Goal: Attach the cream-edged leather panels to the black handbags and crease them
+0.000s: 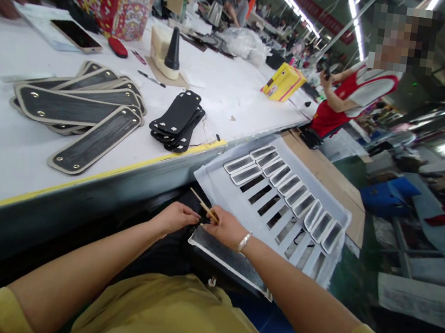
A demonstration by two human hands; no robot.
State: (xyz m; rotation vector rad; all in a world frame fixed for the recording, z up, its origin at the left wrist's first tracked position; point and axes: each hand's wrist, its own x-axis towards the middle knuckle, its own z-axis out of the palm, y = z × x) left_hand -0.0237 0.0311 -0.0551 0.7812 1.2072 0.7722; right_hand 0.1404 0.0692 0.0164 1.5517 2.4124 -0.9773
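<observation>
My right hand pinches a thin wooden brush stick whose tip points up and left. It rests on the near end of a flat grey strip with a pale border that lies across my lap. My left hand is closed at the strip's left end, fingertips close to the right hand; what it grips is hidden. A white slotted tray stands just beyond my hands, with several similar grey pieces lying in its slots.
A white table with a yellow edge is on my left, carrying a fan of long grey strips, a stack of black pieces, a phone, a yellow box. Another person in red and white sits at the far end.
</observation>
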